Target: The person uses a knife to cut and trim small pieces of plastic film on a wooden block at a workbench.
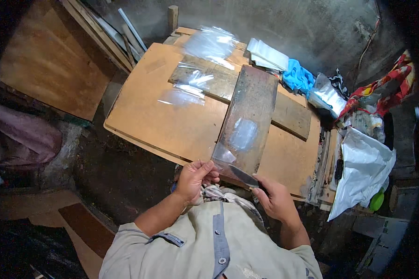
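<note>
My left hand [197, 178] pinches a piece of clear plastic film [225, 155] at the near end of a dark wooden board [255, 94]. A knife [242, 175] is in my right hand [274, 197], its blade pointing left, close to the film; whether the two touch is hard to tell. Farther up the same board lies a translucent whitish patch of plastic [243, 134]. Beyond it on the left, shiny clear plastic strips [192, 87] rest partly on a crosswise wooden plank [209, 75].
The boards lie on an orange-brown tabletop [160, 115]. More clear plastic [209, 43] is heaped at its far edge. Folded white sheets [268, 54], a blue cloth [298, 76] and a white plastic bag [363, 171] line the right side. A wood panel [56, 66] leans at left.
</note>
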Motion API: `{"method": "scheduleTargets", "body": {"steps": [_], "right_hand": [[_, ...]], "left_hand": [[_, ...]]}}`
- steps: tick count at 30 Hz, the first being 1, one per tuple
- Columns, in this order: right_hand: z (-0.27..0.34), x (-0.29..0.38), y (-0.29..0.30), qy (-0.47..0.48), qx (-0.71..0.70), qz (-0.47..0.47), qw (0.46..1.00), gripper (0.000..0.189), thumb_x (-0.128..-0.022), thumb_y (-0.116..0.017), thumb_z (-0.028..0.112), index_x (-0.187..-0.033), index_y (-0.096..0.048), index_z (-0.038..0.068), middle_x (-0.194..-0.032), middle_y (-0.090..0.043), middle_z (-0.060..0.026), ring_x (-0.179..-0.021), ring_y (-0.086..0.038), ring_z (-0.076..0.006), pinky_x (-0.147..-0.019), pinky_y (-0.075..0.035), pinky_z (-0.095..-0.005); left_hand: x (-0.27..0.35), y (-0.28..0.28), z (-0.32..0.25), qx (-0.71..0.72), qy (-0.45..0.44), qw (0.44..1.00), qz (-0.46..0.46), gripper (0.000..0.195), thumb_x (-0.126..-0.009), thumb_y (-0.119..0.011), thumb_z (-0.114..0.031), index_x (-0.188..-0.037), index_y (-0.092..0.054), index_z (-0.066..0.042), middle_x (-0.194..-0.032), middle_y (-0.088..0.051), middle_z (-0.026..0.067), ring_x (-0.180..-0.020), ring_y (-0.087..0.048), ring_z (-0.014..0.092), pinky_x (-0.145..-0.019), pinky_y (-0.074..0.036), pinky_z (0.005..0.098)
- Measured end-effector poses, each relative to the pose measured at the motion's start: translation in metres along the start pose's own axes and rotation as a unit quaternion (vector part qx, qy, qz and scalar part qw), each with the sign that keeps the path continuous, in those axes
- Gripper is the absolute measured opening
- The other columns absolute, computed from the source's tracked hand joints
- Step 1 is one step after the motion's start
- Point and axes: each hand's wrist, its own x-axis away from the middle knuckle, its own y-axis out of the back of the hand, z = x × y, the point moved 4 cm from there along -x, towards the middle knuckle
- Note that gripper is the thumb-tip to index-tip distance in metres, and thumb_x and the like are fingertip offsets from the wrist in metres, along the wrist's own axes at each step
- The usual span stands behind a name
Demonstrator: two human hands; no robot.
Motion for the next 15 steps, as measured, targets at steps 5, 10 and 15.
{"method": "scheduleTargets", "body": {"steps": [5, 10, 15], "right_hand": [[0.004, 0.0, -0.008, 0.016, 0.056, 0.033, 0.998, 0.039, -0.089, -0.06, 0.024, -0.122, -0.056, 0.005, -0.102, -0.064, -0.0198, -0.091, -0.062, -0.0378, -0.077, -0.05, -0.0415], [0.004, -0.001, -0.012, 0.022, 0.056, 0.039, 0.997, 0.038, -0.09, -0.058, 0.025, -0.123, -0.055, 0.005, -0.098, -0.064, -0.0199, -0.087, -0.062, -0.0382, -0.075, -0.05, -0.0424], [0.007, -0.007, -0.013, 0.019, 0.046, 0.04, 0.998, 0.038, -0.091, -0.057, 0.025, -0.123, -0.055, 0.005, -0.098, -0.063, -0.0214, -0.088, -0.062, -0.0383, -0.076, -0.05, -0.0426]], "left_hand": [[-0.002, -0.001, 0.002, 0.006, -0.013, 1.0, -0.006, 0.021, -0.093, -0.06, -0.026, -0.085, -0.064, -0.006, -0.072, -0.067, 0.0053, -0.061, -0.066, 0.014, -0.049, -0.046, 0.021], [-0.002, 0.001, 0.001, 0.006, -0.016, 1.0, 0.002, 0.02, -0.093, -0.06, -0.024, -0.086, -0.064, -0.006, -0.074, -0.068, 0.0058, -0.062, -0.065, 0.013, -0.049, -0.045, 0.0207], [0.003, -0.002, 0.001, -0.018, -0.011, 1.0, -0.003, 0.018, -0.093, -0.06, -0.021, -0.087, -0.064, -0.005, -0.074, -0.068, 0.0058, -0.063, -0.066, 0.013, -0.05, -0.045, 0.0208]]}}
